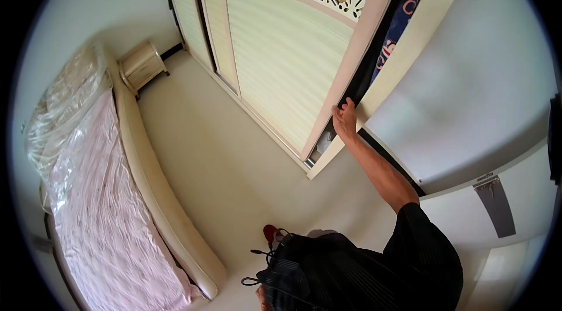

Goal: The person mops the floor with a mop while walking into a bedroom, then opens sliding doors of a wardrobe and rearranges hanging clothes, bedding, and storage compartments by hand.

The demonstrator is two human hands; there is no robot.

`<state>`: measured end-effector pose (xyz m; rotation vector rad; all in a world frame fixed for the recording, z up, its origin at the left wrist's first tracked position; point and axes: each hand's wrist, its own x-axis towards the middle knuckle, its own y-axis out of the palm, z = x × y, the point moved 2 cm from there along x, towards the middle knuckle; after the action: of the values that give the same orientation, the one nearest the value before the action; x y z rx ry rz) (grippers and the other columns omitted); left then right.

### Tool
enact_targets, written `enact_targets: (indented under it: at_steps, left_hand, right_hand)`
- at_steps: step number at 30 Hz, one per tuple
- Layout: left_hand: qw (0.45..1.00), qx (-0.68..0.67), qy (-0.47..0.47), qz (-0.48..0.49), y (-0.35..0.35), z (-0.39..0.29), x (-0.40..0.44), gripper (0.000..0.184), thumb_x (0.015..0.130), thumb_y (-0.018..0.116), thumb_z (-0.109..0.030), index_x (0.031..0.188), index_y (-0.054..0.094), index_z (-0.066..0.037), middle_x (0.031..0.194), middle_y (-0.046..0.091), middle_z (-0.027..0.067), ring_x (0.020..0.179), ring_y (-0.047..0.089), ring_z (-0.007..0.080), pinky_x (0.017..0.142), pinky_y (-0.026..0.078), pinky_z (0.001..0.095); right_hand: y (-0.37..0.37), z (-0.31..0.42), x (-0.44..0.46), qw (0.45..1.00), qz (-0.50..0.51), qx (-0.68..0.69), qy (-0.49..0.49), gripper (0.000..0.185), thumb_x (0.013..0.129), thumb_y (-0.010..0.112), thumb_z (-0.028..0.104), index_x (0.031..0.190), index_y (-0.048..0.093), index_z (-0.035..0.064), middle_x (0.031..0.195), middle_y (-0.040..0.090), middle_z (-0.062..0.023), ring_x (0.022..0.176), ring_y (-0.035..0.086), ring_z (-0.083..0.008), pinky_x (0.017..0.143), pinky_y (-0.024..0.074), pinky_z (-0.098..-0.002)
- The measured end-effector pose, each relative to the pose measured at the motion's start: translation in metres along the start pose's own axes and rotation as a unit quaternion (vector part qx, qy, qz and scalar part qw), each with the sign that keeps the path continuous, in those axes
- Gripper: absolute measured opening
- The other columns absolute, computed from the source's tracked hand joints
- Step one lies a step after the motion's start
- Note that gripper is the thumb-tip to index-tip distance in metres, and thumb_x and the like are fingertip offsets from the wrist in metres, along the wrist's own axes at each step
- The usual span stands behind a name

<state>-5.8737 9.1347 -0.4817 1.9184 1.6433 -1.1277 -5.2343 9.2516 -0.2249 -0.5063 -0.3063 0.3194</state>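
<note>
One sliding door (284,62), pale green, faintly ribbed, pink-framed, with white floral fretwork (354,2) above, stands slightly apart from the wardrobe post (404,71). Right hand (345,118) at its right edge, fingers bent; left hand (261,297) mostly hidden. Neither grip's hold can be told.

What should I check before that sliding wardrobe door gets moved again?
1. Right hand at the edge of the sliding door: ok.
2. Firm hold on that edge: cannot tell; the finger contact is too small to judge.
3. Hand out of the gap between door and cream upright: not ok; it reaches right in front of the gap, a possible pinch point.
4. Patterned fabric free of the door: cannot tell; it shows inside the gap.
5. Red shoe apart from the door: ok.
6. Left hand unoccupied: cannot tell; mostly hidden.
</note>
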Motion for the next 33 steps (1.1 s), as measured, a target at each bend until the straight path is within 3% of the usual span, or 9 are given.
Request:
enact_targets:
  at_steps: [8, 9, 12, 14, 17, 24, 27, 30, 33]
  left_hand:
    - [0.997, 0.065, 0.012, 0.041, -0.036, -0.08, 0.085, 0.032, 0.089, 0.058, -0.017, 0.11, 0.055, 0.007, 0.096, 0.06, 0.0207, 0.083, 0.063, 0.0329, 0.065, 0.054, 0.047]
    - [0.996, 0.074, 0.015, 0.046, -0.037, -0.091, 0.097, 0.032, 0.089, 0.058, -0.017, 0.11, 0.055, 0.007, 0.097, 0.061, 0.021, 0.083, 0.063, 0.0332, 0.065, 0.054, 0.0472]
    - [0.993, 0.093, 0.025, 0.062, -0.03, -0.124, 0.136, 0.032, 0.089, 0.059, -0.017, 0.111, 0.056, 0.007, 0.098, 0.062, 0.022, 0.085, 0.064, 0.0339, 0.066, 0.054, 0.0478]
    - [0.992, 0.097, 0.039, 0.07, -0.026, -0.14, 0.161, 0.033, 0.089, 0.059, -0.016, 0.111, 0.056, 0.008, 0.099, 0.062, 0.0226, 0.085, 0.065, 0.0344, 0.066, 0.054, 0.0483]
    - [0.993, 0.079, 0.054, 0.07, -0.011, -0.175, 0.186, 0.032, 0.089, 0.059, -0.015, 0.111, 0.056, 0.008, 0.1, 0.063, 0.0236, 0.087, 0.066, 0.0353, 0.066, 0.054, 0.0494]
    - [0.997, 0.068, 0.026, -0.005, 0.068, -0.286, 0.207, 0.025, 0.088, 0.06, -0.018, 0.097, 0.062, 0.005, 0.09, 0.065, 0.022, 0.077, 0.066, 0.0335, 0.059, 0.053, 0.0434]
    - [0.989, 0.024, 0.142, 0.035, 0.075, -0.277, 0.237, 0.025, 0.084, 0.061, -0.021, 0.091, 0.063, 0.003, 0.082, 0.065, 0.0183, 0.069, 0.064, 0.0309, 0.052, 0.05, 0.0375]
    - [0.922, 0.29, 0.258, -0.008, 0.084, -0.297, 0.257, 0.022, 0.082, 0.061, -0.021, 0.084, 0.065, 0.0, 0.073, 0.063, 0.0141, 0.06, 0.062, 0.0278, 0.046, 0.047, 0.037]
    - [0.927, 0.278, 0.25, -0.012, 0.091, -0.316, 0.284, 0.021, 0.082, 0.059, -0.021, 0.076, 0.066, -0.002, 0.064, 0.061, 0.0106, 0.053, 0.059, 0.0241, 0.043, 0.046, 0.0366]
  right_hand:
    - [0.036, -0.031, 0.054, 0.984, -0.146, -0.095, -0.023, 0.077, 0.089, 0.06, 0.026, 0.146, 0.019, -0.0072, 0.13, 0.044, -0.0327, 0.109, 0.056, -0.0369, 0.09, 0.0495, -0.04]
    - [0.032, -0.007, 0.047, 0.99, -0.126, -0.066, 0.006, 0.073, 0.088, 0.06, 0.024, 0.14, 0.023, -0.0141, 0.131, 0.042, -0.034, 0.119, 0.046, -0.0423, 0.106, 0.0364, -0.0443]
    - [0.032, 0.015, 0.036, 0.99, -0.125, 0.019, 0.055, 0.069, 0.089, 0.061, 0.021, 0.141, 0.027, -0.0078, 0.13, 0.043, -0.0282, 0.115, 0.049, -0.036, 0.101, 0.0409, -0.0415]
    - [0.046, -0.003, 0.046, 0.994, -0.106, -0.039, 0.013, 0.07, 0.089, 0.061, 0.018, 0.146, 0.023, -0.0021, 0.132, 0.044, -0.0246, 0.112, 0.052, -0.0303, 0.089, 0.0484, -0.0367]
    - [0.07, -0.04, 0.069, 0.986, -0.148, 0.059, -0.048, 0.056, 0.091, 0.06, 0.009, 0.139, 0.033, 0.0028, 0.119, 0.049, -0.0143, 0.107, 0.051, -0.0213, 0.09, 0.0458, -0.0318]
    - [0.077, -0.017, 0.07, 0.966, -0.162, 0.201, 0.003, 0.053, 0.093, 0.056, 0.006, 0.14, 0.03, 0.0023, 0.126, 0.045, -0.0154, 0.116, 0.046, -0.0239, 0.097, 0.0387, -0.0367]
    - [0.078, 0.003, 0.074, 0.968, -0.182, 0.17, 0.045, 0.048, 0.091, 0.052, 0.002, 0.135, 0.032, -0.0016, 0.123, 0.048, -0.016, 0.114, 0.049, -0.0225, 0.097, 0.0388, -0.0346]
    - [0.08, -0.02, 0.079, 0.968, -0.199, 0.148, 0.035, 0.044, 0.09, 0.05, -0.001, 0.131, 0.034, -0.0057, 0.115, 0.052, -0.0138, 0.107, 0.052, -0.0175, 0.093, 0.0416, -0.0273]
    - [0.085, -0.01, 0.085, 0.957, -0.241, 0.152, 0.054, 0.041, 0.091, 0.049, -0.003, 0.129, 0.036, -0.008, 0.116, 0.054, -0.0155, 0.103, 0.055, -0.0188, 0.094, 0.0433, -0.0293]
